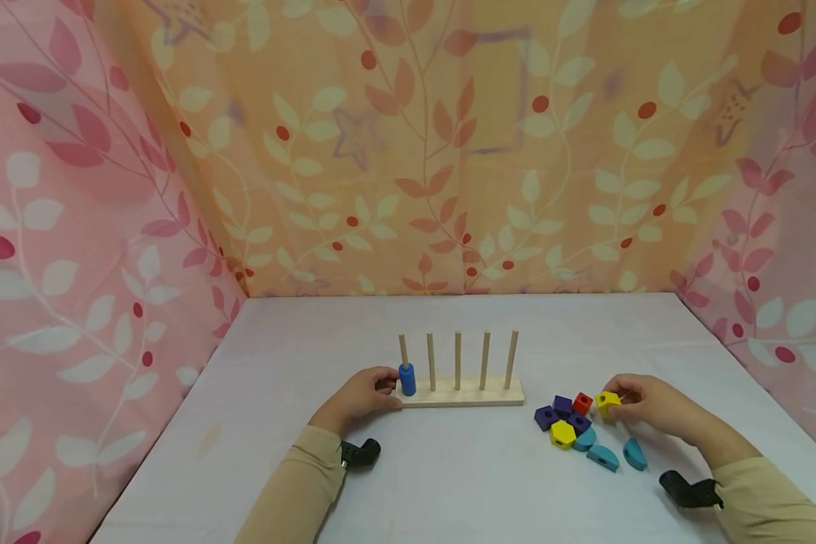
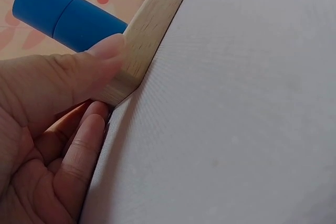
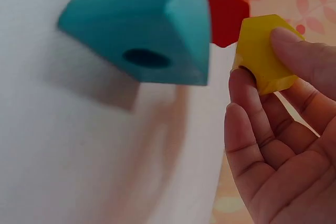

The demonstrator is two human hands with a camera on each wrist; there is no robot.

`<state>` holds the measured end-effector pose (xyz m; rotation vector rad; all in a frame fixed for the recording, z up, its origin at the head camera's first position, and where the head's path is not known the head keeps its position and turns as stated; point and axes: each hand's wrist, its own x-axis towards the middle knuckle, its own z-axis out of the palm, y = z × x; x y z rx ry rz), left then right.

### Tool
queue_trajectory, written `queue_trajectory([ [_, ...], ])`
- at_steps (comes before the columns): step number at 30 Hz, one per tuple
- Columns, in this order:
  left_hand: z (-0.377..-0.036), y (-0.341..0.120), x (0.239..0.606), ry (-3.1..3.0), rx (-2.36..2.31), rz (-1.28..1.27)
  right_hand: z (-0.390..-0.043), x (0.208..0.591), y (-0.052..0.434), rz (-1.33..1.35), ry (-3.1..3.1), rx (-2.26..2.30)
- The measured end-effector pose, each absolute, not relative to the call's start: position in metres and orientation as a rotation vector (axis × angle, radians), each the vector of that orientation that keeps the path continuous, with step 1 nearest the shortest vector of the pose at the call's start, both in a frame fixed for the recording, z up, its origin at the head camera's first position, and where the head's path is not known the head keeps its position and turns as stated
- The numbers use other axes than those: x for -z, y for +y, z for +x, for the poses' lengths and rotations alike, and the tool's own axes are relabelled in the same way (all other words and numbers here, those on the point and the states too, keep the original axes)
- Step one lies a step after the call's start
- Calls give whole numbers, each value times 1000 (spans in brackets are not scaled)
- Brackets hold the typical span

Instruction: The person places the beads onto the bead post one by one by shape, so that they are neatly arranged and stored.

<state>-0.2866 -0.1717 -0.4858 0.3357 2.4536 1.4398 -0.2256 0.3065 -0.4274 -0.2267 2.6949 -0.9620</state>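
My left hand (image 1: 362, 393) grips the left end of a wooden peg board (image 1: 462, 400), thumb on its edge in the left wrist view. Two blue cylinders (image 2: 68, 14) are stacked on the leftmost peg, right beside that hand; the other pegs are bare. Over on the right, my right hand (image 1: 653, 404) pinches a yellow hexagonal block (image 3: 265, 51) between thumb and fingers. A hole opens in the block's side near a fingertip. Close to this hand lie a red block (image 1: 582, 403) and a teal half-round block (image 3: 152, 30) with a hole in its flat face.
Right of the board, a loose cluster holds several purple blocks (image 1: 546, 416), another yellow hexagonal block (image 1: 562, 434) and more teal half-round blocks (image 1: 603, 458). A white cloth covers the table (image 1: 462, 491). Patterned curtains (image 1: 449, 151) stand behind and at both sides.
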Motion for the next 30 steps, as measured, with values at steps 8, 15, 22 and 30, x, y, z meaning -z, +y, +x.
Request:
queue_trajectory([
  [8,-286,-171,485,2449,-1440,315,-225,407,296,-315,2664,1085],
  [15,-285,-173,485,2458,-1436,349,-226,382,267,-418,2651,1228],
  [22,-286,-175,485,2460,-1443,415,-227,365,228,-459,2666,1395],
  [30,-285,-173,483,2460,-1434,410,-236,345,195,-570,2659,1547],
])
